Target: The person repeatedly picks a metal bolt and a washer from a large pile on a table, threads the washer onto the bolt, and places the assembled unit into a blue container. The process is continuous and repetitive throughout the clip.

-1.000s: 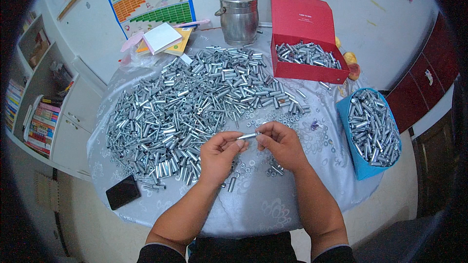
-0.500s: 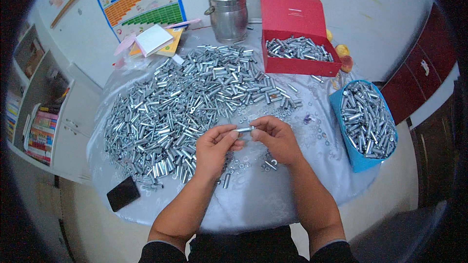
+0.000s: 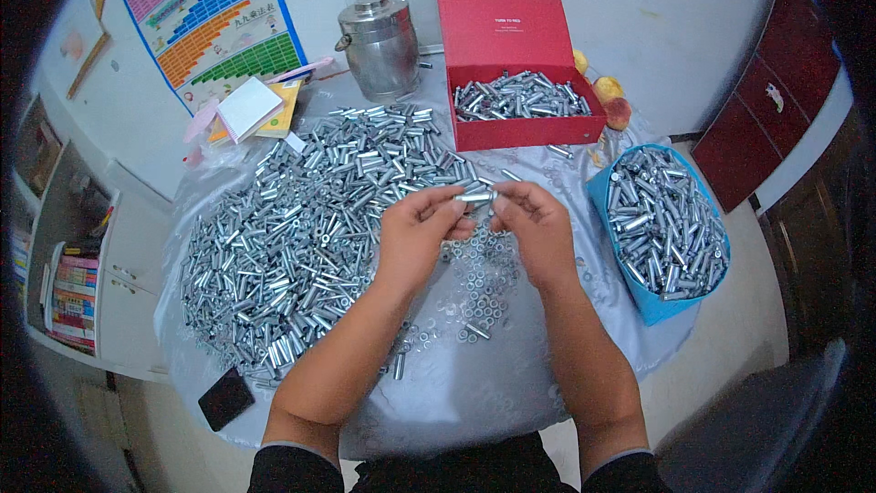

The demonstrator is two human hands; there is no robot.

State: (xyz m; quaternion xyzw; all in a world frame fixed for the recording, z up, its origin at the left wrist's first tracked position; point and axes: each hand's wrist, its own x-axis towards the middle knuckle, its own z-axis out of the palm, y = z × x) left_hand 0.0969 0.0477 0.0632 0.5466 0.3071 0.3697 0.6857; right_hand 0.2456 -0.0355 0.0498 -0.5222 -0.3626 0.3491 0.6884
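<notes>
While both hands meet above the middle of the table [image 3: 511, 402], they pinch one short metal sleeve [image 3: 476, 196] between them: the left hand [image 3: 422, 233] grips its left end with thumb and fingertips, and the right hand [image 3: 538, 230] closes on its right end. The sleeve lies level, crosswise to the person, held just clear of the table's pale cloth. Below the hands a loose scatter of small washers [image 3: 484, 292] lies on the cloth. To the left and behind spreads a big heap of metal sleeves [image 3: 301, 228], reaching almost to the left hand's knuckles. At the far side stands an open red box [image 3: 529, 132], its lid upright and its tray filled with more sleeves. Just left of it stands a steel canister [image 3: 381, 46] with a lid. On the right edge of the table sits a blue basket [image 3: 652, 306], also filled with sleeves. A white notepad [image 3: 246, 108] lies at the far left, and a black phone [image 3: 225, 399] rests at the near left edge.
</notes>
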